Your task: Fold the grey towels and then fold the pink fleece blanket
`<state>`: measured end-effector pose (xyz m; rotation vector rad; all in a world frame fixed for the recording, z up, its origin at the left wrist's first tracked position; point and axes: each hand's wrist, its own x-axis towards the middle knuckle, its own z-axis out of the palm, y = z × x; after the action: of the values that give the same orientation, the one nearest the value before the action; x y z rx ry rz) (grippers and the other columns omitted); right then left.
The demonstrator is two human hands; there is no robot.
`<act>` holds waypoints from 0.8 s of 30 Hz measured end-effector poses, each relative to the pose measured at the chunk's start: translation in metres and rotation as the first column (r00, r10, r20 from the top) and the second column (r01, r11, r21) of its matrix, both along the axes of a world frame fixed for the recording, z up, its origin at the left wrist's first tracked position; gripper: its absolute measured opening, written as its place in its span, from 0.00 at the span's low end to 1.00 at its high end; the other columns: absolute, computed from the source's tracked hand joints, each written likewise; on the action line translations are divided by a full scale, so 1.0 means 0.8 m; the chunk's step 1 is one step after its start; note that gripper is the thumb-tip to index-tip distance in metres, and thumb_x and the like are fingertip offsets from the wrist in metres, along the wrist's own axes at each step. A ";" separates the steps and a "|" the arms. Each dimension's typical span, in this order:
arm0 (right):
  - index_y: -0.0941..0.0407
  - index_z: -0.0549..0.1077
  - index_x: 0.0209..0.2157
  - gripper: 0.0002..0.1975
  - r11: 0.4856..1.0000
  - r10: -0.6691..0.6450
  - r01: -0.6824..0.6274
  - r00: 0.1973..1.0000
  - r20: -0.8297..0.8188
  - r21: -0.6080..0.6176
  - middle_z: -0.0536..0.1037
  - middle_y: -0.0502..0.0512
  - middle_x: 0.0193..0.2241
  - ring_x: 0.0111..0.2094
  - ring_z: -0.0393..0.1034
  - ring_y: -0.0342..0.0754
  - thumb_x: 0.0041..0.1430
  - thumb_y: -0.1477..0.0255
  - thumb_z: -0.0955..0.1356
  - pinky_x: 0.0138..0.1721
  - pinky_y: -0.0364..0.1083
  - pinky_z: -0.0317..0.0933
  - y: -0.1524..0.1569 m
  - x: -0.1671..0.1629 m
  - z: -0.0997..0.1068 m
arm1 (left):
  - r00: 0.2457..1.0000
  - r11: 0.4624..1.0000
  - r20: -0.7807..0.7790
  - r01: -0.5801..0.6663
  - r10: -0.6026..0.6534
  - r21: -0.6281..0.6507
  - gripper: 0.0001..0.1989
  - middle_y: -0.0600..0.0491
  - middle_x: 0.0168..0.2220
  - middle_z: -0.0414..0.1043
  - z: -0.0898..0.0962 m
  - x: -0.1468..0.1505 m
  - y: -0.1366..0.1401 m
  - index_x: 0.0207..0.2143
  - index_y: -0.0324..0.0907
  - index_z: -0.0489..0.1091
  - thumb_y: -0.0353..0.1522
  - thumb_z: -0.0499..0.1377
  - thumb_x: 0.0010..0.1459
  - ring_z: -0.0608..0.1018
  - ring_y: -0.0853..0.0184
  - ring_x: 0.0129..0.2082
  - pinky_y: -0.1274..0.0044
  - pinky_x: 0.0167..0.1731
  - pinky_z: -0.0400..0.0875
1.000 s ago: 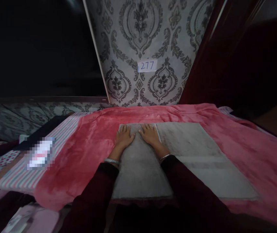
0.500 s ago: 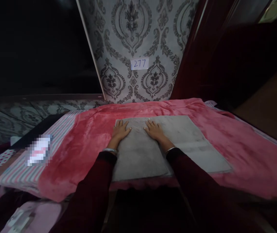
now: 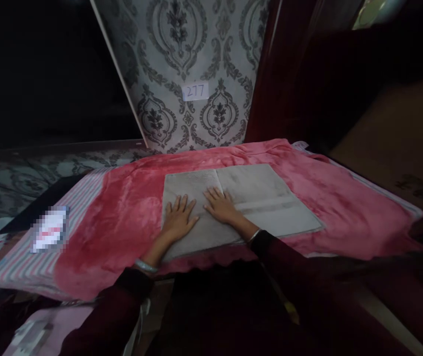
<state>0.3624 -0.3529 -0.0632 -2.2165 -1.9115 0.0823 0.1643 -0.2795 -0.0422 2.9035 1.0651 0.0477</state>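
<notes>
A grey plush cloth (image 3: 259,178) lies spread out on a pink fleece blanket (image 3: 130,198), with a crease running down near its middle. On the cloth's left half, my left hand (image 3: 179,217) rests palm down with fingers spread. My right hand (image 3: 222,205) lies flat just left of the crease, its fingers apart and pointing toward the wall. Both hands touch the cloth without gripping it. A bracelet circles each wrist, below dark red sleeves.
Beneath the pink blanket a striped cloth (image 3: 41,257) shows at the left, bearing a pixelated patch (image 3: 50,230). A large dark screen (image 3: 48,74) stands behind on the left. A paper marked 277 (image 3: 195,91) sticks to the patterned wall. A brown box (image 3: 400,133) is at the right.
Both hands have slid over the cloth from its far edge toward me, staying flat. The camera view has shifted, so the wall and blanket sit further left.
</notes>
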 end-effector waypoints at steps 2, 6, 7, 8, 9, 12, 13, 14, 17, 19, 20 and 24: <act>0.51 0.52 0.75 0.33 1.000 -0.004 0.004 1.000 -0.010 -0.011 0.46 0.56 0.75 0.75 0.37 0.56 0.75 0.55 0.55 0.72 0.62 0.38 -0.007 0.000 -0.003 | 1.000 0.999 0.005 -0.011 0.011 0.033 0.33 0.47 0.77 0.42 -0.008 -0.004 -0.007 0.74 0.51 0.54 0.49 0.48 0.70 0.46 0.48 0.76 0.48 0.71 0.44; 0.51 0.50 0.75 0.34 0.997 -0.066 0.065 0.998 -0.024 -0.038 0.44 0.54 0.76 0.75 0.36 0.56 0.74 0.54 0.55 0.72 0.60 0.39 -0.025 0.025 -0.001 | 1.000 0.998 -0.005 -0.009 0.009 0.064 0.32 0.46 0.77 0.43 -0.009 0.000 -0.003 0.73 0.49 0.55 0.47 0.48 0.71 0.47 0.48 0.76 0.48 0.70 0.45; 0.51 0.50 0.76 0.34 0.994 -0.096 0.095 0.995 -0.024 -0.049 0.44 0.53 0.76 0.75 0.36 0.56 0.74 0.54 0.55 0.72 0.60 0.39 -0.031 0.034 0.000 | 1.000 0.997 -0.010 -0.008 0.009 0.071 0.32 0.46 0.76 0.44 -0.007 0.001 -0.002 0.73 0.49 0.55 0.46 0.48 0.71 0.47 0.48 0.76 0.48 0.70 0.46; 0.51 0.49 0.76 0.34 0.990 -0.128 0.127 0.992 -0.021 -0.061 0.44 0.53 0.76 0.75 0.36 0.56 0.75 0.54 0.55 0.72 0.61 0.38 -0.039 0.044 0.000 | 1.000 0.997 -0.015 -0.007 0.008 0.078 0.32 0.46 0.76 0.44 -0.006 0.002 0.000 0.73 0.49 0.55 0.46 0.48 0.71 0.48 0.48 0.76 0.48 0.70 0.46; 0.50 0.49 0.76 0.34 0.985 -0.162 0.160 0.987 -0.014 -0.070 0.44 0.53 0.76 0.75 0.36 0.56 0.75 0.54 0.55 0.72 0.61 0.38 -0.047 0.055 -0.001 | 1.000 0.996 -0.020 -0.005 0.007 0.085 0.32 0.46 0.76 0.44 -0.005 0.002 0.000 0.73 0.49 0.55 0.46 0.48 0.71 0.48 0.48 0.76 0.48 0.70 0.47; 0.48 0.50 0.75 0.33 0.959 -0.267 0.269 0.963 0.028 -0.089 0.44 0.52 0.76 0.75 0.36 0.56 0.75 0.55 0.55 0.72 0.63 0.37 -0.078 0.093 -0.003 | 0.999 0.995 -0.033 -0.005 0.008 0.101 0.32 0.46 0.76 0.44 -0.003 0.003 0.000 0.73 0.48 0.55 0.45 0.48 0.71 0.48 0.48 0.76 0.48 0.70 0.48; 0.48 0.51 0.75 0.32 0.948 -0.303 0.306 0.952 0.046 -0.093 0.44 0.52 0.76 0.75 0.36 0.57 0.75 0.55 0.56 0.72 0.64 0.37 -0.090 0.107 -0.003 | 0.999 0.995 -0.035 -0.005 0.009 0.103 0.32 0.46 0.76 0.44 -0.003 0.002 0.000 0.73 0.47 0.55 0.45 0.47 0.71 0.48 0.48 0.76 0.48 0.70 0.48; 0.48 0.51 0.75 0.32 0.933 -0.342 0.346 0.938 0.063 -0.099 0.44 0.53 0.76 0.75 0.37 0.57 0.75 0.56 0.56 0.72 0.64 0.37 -0.102 0.122 -0.002 | 0.999 0.994 -0.033 -0.005 0.008 0.105 0.32 0.46 0.76 0.44 -0.003 0.002 0.001 0.73 0.47 0.55 0.45 0.47 0.71 0.48 0.47 0.76 0.48 0.70 0.48; 0.49 0.51 0.75 0.31 0.869 -0.476 0.482 0.876 0.079 -0.116 0.45 0.54 0.76 0.75 0.38 0.58 0.76 0.58 0.56 0.71 0.65 0.39 -0.142 0.167 0.002 | 1.000 0.995 -0.014 0.000 0.002 0.103 0.32 0.46 0.76 0.45 -0.004 0.003 0.001 0.73 0.47 0.56 0.45 0.47 0.70 0.49 0.47 0.75 0.48 0.70 0.48; 0.49 0.53 0.74 0.30 0.810 -0.574 0.574 0.818 0.036 -0.117 0.47 0.55 0.75 0.74 0.41 0.59 0.75 0.59 0.57 0.70 0.66 0.42 -0.168 0.195 0.006 | 1.000 0.995 -0.004 0.002 -0.001 0.098 0.32 0.46 0.76 0.45 -0.004 0.003 0.002 0.73 0.47 0.56 0.45 0.48 0.70 0.50 0.47 0.75 0.47 0.70 0.49; 0.50 0.55 0.74 0.30 0.783 -0.616 0.612 0.788 0.004 -0.113 0.49 0.56 0.75 0.74 0.43 0.60 0.75 0.60 0.58 0.69 0.66 0.44 -0.179 0.207 0.009 | 1.000 0.995 -0.005 0.002 -0.002 0.099 0.32 0.46 0.76 0.45 -0.004 0.003 0.002 0.73 0.47 0.56 0.45 0.48 0.70 0.50 0.47 0.75 0.47 0.69 0.49; 0.59 0.66 0.68 0.27 0.707 -0.708 0.702 0.702 -0.082 -0.086 0.67 0.69 0.67 0.67 0.60 0.62 0.72 0.64 0.61 0.65 0.59 0.55 -0.208 0.238 0.018 | 1.000 0.995 -0.030 -0.001 0.004 0.105 0.32 0.43 0.76 0.44 -0.005 0.005 0.003 0.73 0.44 0.55 0.44 0.48 0.71 0.49 0.45 0.75 0.46 0.69 0.49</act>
<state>0.5530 -0.5195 -0.0488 -2.7465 -0.8862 0.1211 0.1680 -0.2773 -0.0458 3.0050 1.1032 0.0622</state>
